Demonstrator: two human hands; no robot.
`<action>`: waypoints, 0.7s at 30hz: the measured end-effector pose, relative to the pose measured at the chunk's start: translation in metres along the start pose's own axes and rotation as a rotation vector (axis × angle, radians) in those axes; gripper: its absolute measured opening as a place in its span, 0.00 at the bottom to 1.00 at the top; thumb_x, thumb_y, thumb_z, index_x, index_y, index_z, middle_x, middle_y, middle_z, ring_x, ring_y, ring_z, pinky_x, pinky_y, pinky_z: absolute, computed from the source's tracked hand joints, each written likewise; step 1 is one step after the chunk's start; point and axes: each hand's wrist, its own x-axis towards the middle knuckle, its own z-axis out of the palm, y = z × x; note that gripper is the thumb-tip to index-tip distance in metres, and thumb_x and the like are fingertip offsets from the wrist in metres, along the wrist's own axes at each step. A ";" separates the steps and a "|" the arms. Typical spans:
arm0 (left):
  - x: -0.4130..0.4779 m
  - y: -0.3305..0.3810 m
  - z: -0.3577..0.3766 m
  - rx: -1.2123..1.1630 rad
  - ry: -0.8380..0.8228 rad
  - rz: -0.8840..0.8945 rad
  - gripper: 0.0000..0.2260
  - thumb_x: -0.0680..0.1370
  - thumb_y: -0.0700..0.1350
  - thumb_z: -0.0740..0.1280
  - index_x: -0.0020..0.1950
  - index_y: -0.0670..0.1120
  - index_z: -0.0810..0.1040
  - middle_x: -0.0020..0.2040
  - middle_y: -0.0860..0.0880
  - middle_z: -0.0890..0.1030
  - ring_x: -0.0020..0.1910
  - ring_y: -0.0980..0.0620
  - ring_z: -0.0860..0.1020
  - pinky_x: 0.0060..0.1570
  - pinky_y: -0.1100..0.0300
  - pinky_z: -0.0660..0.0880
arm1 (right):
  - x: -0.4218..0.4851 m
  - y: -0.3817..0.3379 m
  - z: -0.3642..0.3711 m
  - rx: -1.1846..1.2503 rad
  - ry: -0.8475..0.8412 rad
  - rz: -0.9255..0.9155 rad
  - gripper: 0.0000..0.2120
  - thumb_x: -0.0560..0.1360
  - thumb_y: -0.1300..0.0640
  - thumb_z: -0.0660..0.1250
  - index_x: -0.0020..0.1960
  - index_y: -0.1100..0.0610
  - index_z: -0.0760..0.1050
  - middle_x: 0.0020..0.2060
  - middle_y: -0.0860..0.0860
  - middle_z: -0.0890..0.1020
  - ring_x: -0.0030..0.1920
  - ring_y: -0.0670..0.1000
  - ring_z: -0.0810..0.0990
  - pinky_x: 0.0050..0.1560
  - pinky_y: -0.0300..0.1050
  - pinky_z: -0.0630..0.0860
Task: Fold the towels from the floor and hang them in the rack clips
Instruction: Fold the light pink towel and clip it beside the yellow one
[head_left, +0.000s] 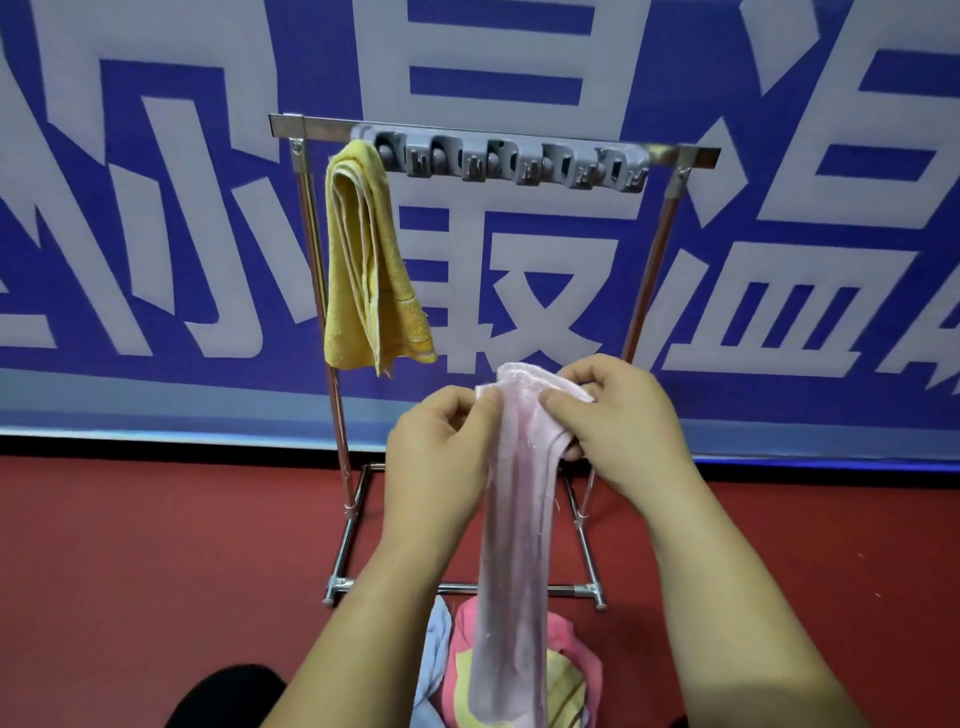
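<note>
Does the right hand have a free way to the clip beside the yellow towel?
Probably yes: nothing stands between the right hand and that clip, though it and the left hand both grip the pink towel.

Yellow towel (363, 260) fills the leftmost clip; other clips (519, 163) free.

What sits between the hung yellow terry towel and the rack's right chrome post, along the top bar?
Head view: the grey plastic clip strip, clips empty, runs from yellow terry towel toward right chrome post.
</note>
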 end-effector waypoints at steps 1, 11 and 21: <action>-0.001 0.001 0.002 -0.002 -0.023 0.008 0.17 0.82 0.56 0.69 0.41 0.45 0.83 0.37 0.44 0.83 0.39 0.41 0.80 0.44 0.38 0.80 | -0.001 -0.002 0.001 0.016 -0.015 -0.003 0.03 0.76 0.54 0.74 0.44 0.51 0.82 0.34 0.49 0.86 0.33 0.53 0.85 0.40 0.59 0.85; -0.001 0.002 0.007 -0.043 -0.216 -0.022 0.22 0.82 0.61 0.63 0.48 0.44 0.86 0.46 0.38 0.86 0.52 0.34 0.83 0.54 0.31 0.80 | -0.006 -0.011 0.000 0.040 -0.044 -0.034 0.03 0.78 0.54 0.72 0.47 0.48 0.84 0.38 0.48 0.87 0.40 0.52 0.86 0.47 0.59 0.85; 0.004 0.011 -0.009 -0.061 -0.305 0.044 0.15 0.82 0.37 0.69 0.59 0.55 0.89 0.56 0.56 0.88 0.58 0.56 0.86 0.63 0.48 0.81 | -0.015 -0.015 -0.008 0.059 -0.168 -0.099 0.11 0.75 0.55 0.78 0.56 0.46 0.84 0.46 0.43 0.87 0.46 0.45 0.86 0.54 0.55 0.84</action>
